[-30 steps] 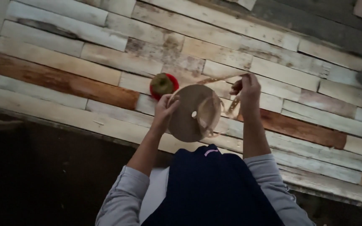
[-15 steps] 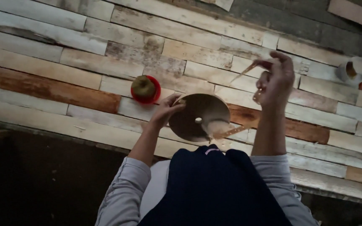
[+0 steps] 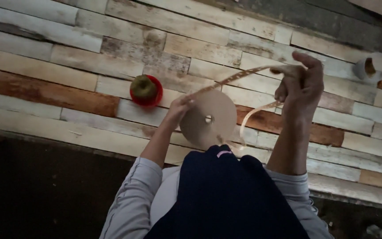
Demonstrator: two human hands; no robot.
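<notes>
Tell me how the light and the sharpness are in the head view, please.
Head view: dim overall, the lower left nearly black; the plank surface is lit more evenly. The right hand and the strip look soft, slightly blurred; the left hand, the disc and the red dish show clearer edges. No glare.

Light grey long sleeves pushed up the forearms, dark navy apron front.

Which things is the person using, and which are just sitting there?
In use:
- left hand holding the round tan reel
- right hand pulling the thin strip off it

Just lying about:
- apple on a red dish
- white cup
</notes>
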